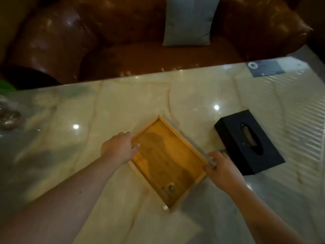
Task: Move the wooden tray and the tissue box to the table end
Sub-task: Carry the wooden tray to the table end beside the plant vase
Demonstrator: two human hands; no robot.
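Both hands are closing on the wooden tray [168, 161] lying skewed mid-counter: left hand [119, 149] gripping its left rim, right hand [222, 169] pinching the right rim, brushing near the tissue box [248, 142]. Uneven lifting risks tilting it, sliding the small item [171, 187] inside out.

I see a glossy cream marble counter [123, 106] with orange veins. Behind it sits a brown leather sofa [123, 32] holding a grey square cushion [189, 20]. A dark printed card [265, 68] lies at the counter's far right corner; blurred glassware [9, 117] at its left edge.
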